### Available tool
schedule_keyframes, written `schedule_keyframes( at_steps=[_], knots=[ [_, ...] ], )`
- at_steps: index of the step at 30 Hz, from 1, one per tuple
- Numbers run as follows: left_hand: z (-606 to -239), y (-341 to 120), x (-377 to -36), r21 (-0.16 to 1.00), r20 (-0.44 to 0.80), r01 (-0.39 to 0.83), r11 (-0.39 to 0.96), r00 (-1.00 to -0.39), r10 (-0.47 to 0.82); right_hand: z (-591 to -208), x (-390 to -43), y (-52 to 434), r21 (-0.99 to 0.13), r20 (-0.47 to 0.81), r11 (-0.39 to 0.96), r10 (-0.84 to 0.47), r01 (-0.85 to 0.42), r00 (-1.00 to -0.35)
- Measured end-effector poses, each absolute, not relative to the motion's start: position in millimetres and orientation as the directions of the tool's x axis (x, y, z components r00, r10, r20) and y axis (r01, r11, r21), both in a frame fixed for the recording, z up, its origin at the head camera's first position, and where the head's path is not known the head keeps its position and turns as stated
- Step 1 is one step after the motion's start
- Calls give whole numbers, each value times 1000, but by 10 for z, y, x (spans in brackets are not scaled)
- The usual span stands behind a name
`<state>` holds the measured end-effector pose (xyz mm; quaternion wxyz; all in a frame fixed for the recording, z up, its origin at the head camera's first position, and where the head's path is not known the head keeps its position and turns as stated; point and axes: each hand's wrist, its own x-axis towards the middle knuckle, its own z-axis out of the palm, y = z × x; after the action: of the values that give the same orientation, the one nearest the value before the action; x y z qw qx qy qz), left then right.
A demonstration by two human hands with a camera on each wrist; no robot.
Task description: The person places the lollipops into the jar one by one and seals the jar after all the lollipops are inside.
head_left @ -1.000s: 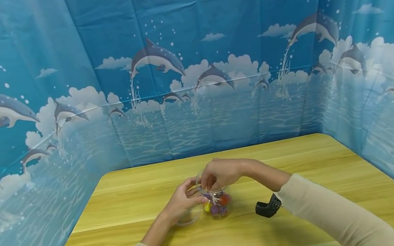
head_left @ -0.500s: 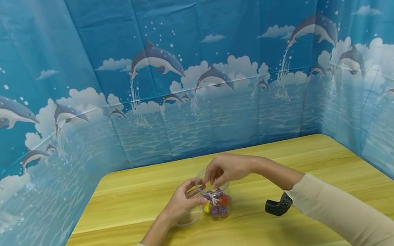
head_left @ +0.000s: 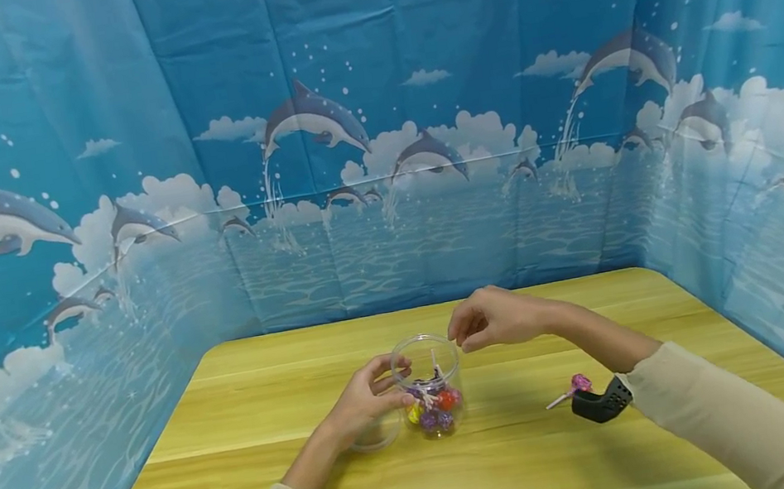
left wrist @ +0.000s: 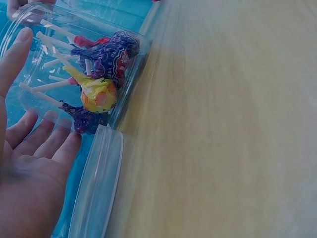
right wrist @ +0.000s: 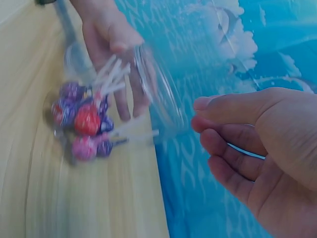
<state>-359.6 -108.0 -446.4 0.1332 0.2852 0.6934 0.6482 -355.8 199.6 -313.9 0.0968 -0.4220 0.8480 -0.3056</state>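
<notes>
Head view: the left hand (head_left: 365,403) cups a clear jar (head_left: 429,385) of lollipops mid-worktop (head_left: 248,398), while the right hand (head_left: 496,322) hovers beside its rim, fingers loosely curled and empty. Left wrist view: relaxed fingers (left wrist: 47,136) rest against the jar (left wrist: 79,74), a lid (left wrist: 99,186) lying alongside. Right wrist view: the right hand (right wrist: 257,153) holds nothing.

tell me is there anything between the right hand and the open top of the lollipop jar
Nothing visible does. The right hand hovers empty just right of the jar, whose mouth is uncovered; its lid lies on the table by the left hand, which holds the jar's side.
</notes>
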Motion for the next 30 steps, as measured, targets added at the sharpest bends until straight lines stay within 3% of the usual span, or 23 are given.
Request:
schedule_keyframes(
  at_steps=[8, 30],
  knots=[
    [-4453, -1079, -3587, 974, 187, 227, -2, -798, 573, -3213, -3520, 2333, -596, 96, 497, -736, -631, -670],
    [-4466, -1078, -3579, 976, 186, 218, -12, -802, 567, -3855, -3289, 2913, -622, 23, 515, -741, -590, -671]
  ],
)
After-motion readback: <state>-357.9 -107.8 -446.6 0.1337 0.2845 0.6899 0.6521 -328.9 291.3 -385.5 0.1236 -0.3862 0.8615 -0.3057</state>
